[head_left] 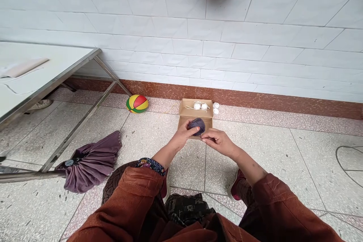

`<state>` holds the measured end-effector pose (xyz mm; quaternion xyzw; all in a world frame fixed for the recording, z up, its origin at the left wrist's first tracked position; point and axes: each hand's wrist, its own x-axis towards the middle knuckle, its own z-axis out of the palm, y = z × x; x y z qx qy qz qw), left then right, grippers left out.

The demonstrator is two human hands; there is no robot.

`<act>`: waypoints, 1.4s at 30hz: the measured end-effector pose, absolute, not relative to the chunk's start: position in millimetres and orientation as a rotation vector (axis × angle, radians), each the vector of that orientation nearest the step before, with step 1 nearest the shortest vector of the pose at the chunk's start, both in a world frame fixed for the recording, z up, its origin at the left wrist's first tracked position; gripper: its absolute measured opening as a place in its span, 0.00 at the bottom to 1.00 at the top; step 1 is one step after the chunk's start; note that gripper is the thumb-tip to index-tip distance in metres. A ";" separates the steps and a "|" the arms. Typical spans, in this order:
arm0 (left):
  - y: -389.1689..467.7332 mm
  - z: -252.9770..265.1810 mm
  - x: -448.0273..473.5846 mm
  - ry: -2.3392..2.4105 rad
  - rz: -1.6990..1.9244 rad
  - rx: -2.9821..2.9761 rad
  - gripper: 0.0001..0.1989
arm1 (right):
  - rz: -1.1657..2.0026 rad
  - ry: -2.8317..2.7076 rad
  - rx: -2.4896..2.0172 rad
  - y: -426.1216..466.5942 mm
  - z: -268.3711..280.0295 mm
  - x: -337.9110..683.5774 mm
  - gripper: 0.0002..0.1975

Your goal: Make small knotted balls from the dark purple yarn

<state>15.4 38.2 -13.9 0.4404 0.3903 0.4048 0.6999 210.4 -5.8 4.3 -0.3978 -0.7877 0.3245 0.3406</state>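
My left hand (185, 134) is closed around a dark purple-grey ball of yarn (197, 125), with the thumb across its lower side. Just to the right, my right hand (217, 141) pinches at the ball's lower edge, where a dark strand of yarn seems to run into the fingers. Both hands are above an open cardboard box (208, 122) on the floor, and they hide its front part. Small white yarn balls (197, 105) with loose white strands lie against the box's raised lid at the back.
White round pieces (216, 108) lie right of the box by the wall. A red, yellow and green ball (137, 104) sits near a metal-framed table (70, 58) at left. Purple gathered cloth (93, 162) lies on the floor. A thin wire frame (347, 159) stands at right.
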 end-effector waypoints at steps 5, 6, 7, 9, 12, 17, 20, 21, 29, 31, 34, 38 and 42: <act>33.4 -11.8 14.9 0.855 0.712 1.243 0.26 | 0.684 -2.021 -1.081 -0.4 6.1 224.8 0.11; 32.9 -11.2 14.5 0.843 0.671 1.283 0.26 | 0.655 -2.028 -1.090 0.7 4.7 226.7 0.11; 32.6 -10.7 14.0 0.824 0.630 1.318 0.26 | 0.634 -2.032 -1.098 1.8 3.2 228.1 0.11; 32.2 -9.7 13.0 0.752 0.558 1.352 0.27 | 0.615 -2.025 -1.113 3.5 0.8 228.9 0.11; 30.7 -6.7 12.3 0.561 0.523 1.270 0.33 | 0.617 -1.953 -1.144 6.2 -1.2 227.2 0.10; 27.2 -0.5 10.4 0.412 0.658 0.978 0.32 | 0.695 -1.840 -1.247 9.9 -10.6 221.3 0.10; 29.1 -1.6 9.9 0.511 0.764 0.809 0.28 | 0.744 -1.903 -1.261 7.9 -19.4 215.7 0.10; 30.5 -2.7 10.2 0.549 0.804 0.771 0.27 | 0.763 -1.941 -1.246 6.4 -21.1 213.6 0.10; 39.6 -15.4 14.4 0.903 0.928 0.952 0.24 | 0.845 -2.125 -1.043 -7.3 -3.3 207.2 0.10; 40.3 -19.0 14.3 0.999 0.902 1.079 0.26 | 0.820 -2.087 -1.043 -7.1 1.8 211.3 0.10; 40.1 -22.2 13.9 1.054 0.854 1.230 0.25 | 0.734 -2.056 -1.066 -4.4 4.7 219.0 0.10; 38.0 -21.5 13.9 1.013 0.749 1.392 0.26 | 0.621 -2.077 -1.109 -1.7 3.1 224.8 0.10; 33.9 -15.7 14.9 0.851 0.589 1.430 0.32 | 0.558 -2.067 -1.156 0.5 -0.1 225.4 0.11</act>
